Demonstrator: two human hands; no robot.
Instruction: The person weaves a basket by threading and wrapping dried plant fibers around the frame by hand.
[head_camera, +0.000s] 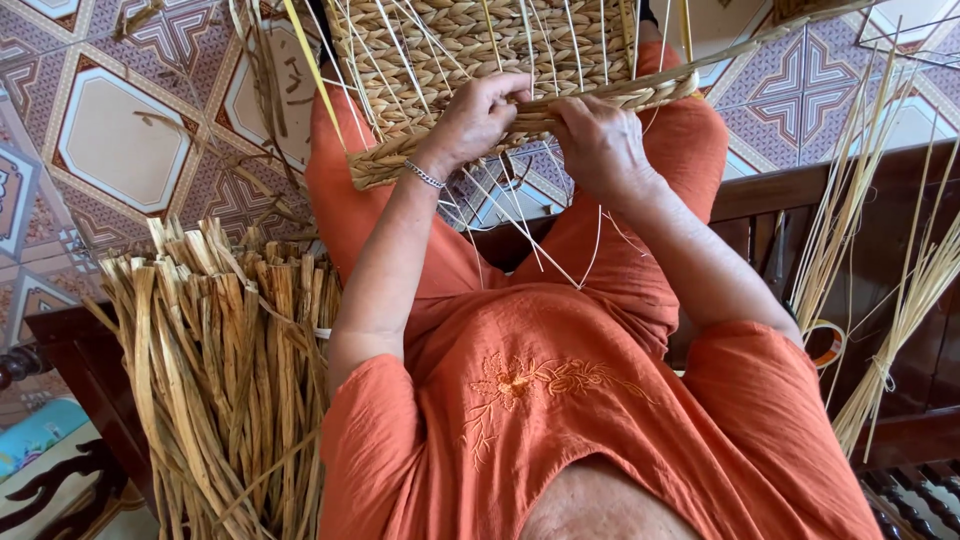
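Basket of braided straw rests on the knees, its thick rim braid slanting between both hands, left hand and right hand closed on it side by side.

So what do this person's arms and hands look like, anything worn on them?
Both arms are bare below short, loose orange sleeves that belong to an orange top with floral embroidery on the chest. The left hand has a thin silver chain bracelet at the wrist. The right hand and wrist show no jewellery.
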